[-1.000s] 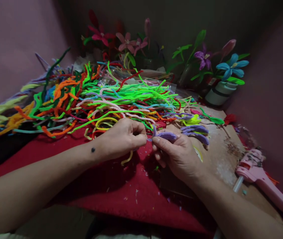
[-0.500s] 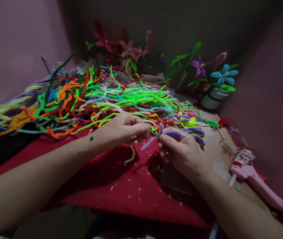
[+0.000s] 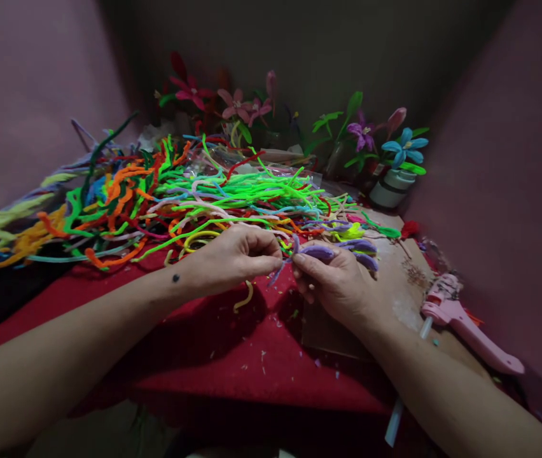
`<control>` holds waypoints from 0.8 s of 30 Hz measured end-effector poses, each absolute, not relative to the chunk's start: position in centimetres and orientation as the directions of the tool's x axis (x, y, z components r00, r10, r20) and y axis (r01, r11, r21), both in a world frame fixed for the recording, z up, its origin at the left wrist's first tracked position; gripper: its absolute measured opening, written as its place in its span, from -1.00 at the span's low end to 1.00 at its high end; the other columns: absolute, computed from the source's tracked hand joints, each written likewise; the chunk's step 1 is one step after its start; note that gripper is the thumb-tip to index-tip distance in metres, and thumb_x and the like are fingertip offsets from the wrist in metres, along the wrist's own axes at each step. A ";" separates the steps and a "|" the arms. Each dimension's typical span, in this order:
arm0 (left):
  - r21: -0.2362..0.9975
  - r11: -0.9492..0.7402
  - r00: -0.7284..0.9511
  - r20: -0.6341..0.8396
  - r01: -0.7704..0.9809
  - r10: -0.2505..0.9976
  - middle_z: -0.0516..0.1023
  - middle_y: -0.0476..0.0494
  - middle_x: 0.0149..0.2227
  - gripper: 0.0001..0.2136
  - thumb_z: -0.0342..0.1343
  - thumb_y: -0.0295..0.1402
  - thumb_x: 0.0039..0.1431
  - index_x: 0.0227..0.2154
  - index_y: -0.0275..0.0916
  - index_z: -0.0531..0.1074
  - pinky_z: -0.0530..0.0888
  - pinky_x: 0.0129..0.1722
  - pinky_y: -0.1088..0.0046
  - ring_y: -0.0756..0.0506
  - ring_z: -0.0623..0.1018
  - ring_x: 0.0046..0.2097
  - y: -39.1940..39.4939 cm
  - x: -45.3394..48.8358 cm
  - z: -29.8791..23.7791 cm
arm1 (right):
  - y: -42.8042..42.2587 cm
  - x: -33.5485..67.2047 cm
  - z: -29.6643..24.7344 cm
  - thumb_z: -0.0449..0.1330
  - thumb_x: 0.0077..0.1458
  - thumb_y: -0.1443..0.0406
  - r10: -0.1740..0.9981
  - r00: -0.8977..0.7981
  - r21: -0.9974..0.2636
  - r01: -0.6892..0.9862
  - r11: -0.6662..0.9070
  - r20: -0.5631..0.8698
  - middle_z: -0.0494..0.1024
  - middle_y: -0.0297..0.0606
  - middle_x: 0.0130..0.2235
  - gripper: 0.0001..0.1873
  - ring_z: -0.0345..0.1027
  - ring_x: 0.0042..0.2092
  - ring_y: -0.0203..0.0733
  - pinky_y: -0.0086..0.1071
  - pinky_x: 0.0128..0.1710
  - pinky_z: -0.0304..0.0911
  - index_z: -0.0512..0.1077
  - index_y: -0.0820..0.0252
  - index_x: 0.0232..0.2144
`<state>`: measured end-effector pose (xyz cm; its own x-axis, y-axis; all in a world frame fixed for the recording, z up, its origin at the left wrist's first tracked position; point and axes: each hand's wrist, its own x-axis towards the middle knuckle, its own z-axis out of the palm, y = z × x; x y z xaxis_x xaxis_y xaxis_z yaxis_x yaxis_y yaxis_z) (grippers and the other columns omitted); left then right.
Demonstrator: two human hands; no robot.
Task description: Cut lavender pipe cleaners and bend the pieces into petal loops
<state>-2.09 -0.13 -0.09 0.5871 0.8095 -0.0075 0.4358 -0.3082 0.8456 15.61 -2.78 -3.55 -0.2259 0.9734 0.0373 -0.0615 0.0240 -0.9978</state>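
My right hand (image 3: pixel 335 273) pinches a purple pipe cleaner (image 3: pixel 317 252) that is bent into a curved shape, with one short end sticking up by the thumb. A thin purple tail hangs down to the left of it. Thumb and forefinger of my left hand (image 3: pixel 252 257) are closed at that tail, close beside the right fingertips. More purple loops (image 3: pixel 365 261) show just beyond the right hand; whether they join the held piece I cannot tell. Below the left hand a short yellow pipe cleaner (image 3: pixel 245 298) lies on the red cloth (image 3: pixel 214 362).
A big heap of multicoloured pipe cleaners (image 3: pixel 252 191) spreads behind my hands. At the right, a pink glue gun (image 3: pixel 471 327) rests on a cardboard sheet (image 3: pixel 333 334). Pipe-cleaner flowers stand at the back, one blue flower (image 3: pixel 403 148) in a white jar (image 3: pixel 392 188).
My left hand has come closer to the right fingertips and now meets the purple tail. The view has shifted slightly, so the surroundings sit further left.
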 end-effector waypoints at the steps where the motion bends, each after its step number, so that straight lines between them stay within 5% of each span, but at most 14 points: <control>1: 0.841 -0.321 0.590 0.003 0.435 0.807 0.21 0.08 -0.59 -0.84 -0.01 -0.36 0.04 -0.57 -0.31 0.32 0.17 -0.51 0.57 0.09 0.20 -0.51 -0.1 -2.1 -0.1 | -2.8 15.6 -3.6 0.17 -0.01 0.22 0.972 -0.229 -0.998 -0.055 0.035 0.047 0.31 -0.43 -0.66 -0.74 0.12 -0.67 -0.45 -0.56 -0.73 0.07 0.32 0.23 -0.63; 10: 0.816 -0.355 0.555 0.051 0.457 0.830 0.23 0.09 -0.61 -0.89 -0.01 -0.43 -0.02 -0.58 -0.31 0.32 0.17 -0.51 0.57 0.08 0.23 -0.52 -0.1 -2.1 -0.1 | -2.7 15.6 -4.0 0.19 -0.03 0.21 0.960 -0.272 -0.992 -0.122 0.038 0.070 0.32 -0.43 -0.64 -0.76 0.11 -0.68 -0.45 -0.55 -0.75 0.03 0.32 0.24 -0.60; 17: 0.799 -0.323 0.464 0.062 0.507 0.884 0.20 0.09 -0.64 -0.76 -0.02 -0.26 0.07 -0.59 -0.31 0.31 0.10 -0.58 0.57 0.10 0.17 -0.58 0.6 -2.6 0.3 | -2.5 15.7 -4.2 0.22 -0.05 0.21 0.969 -0.242 -0.984 -0.176 -0.001 0.043 0.33 -0.43 -0.61 -0.77 0.13 -0.67 -0.46 -0.56 -0.75 0.05 0.33 0.24 -0.58; 20: 0.693 -0.359 0.466 0.038 0.625 0.884 0.18 0.08 -0.65 -0.72 -0.03 -0.21 0.07 -0.60 -0.30 0.32 0.07 -0.59 0.56 0.09 0.17 -0.58 1.6 -3.6 0.7 | -2.6 15.7 -4.1 0.20 -0.02 0.20 0.965 -0.256 -0.986 -0.166 0.021 0.064 0.33 -0.42 -0.61 -0.76 0.14 -0.66 -0.45 -0.55 -0.74 0.06 0.32 0.24 -0.58; 24: 0.367 -0.545 0.612 -0.089 0.754 0.786 0.34 0.02 -0.55 -0.82 0.04 -0.25 0.00 -0.48 -0.27 0.42 0.13 -0.51 0.54 0.04 0.29 -0.49 3.3 -5.8 1.3 | -2.5 15.7 -4.1 0.19 -0.01 0.21 0.970 -0.233 -0.988 -0.146 0.044 0.077 0.33 -0.44 -0.62 -0.77 0.13 -0.66 -0.44 -0.54 -0.73 0.05 0.31 0.24 -0.57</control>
<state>-5.79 3.34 1.27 0.6120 0.7859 -0.0887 0.7536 -0.5454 0.3669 15.71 -2.55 -4.13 -0.2326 0.9695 0.0772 -0.1461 0.0436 -0.9883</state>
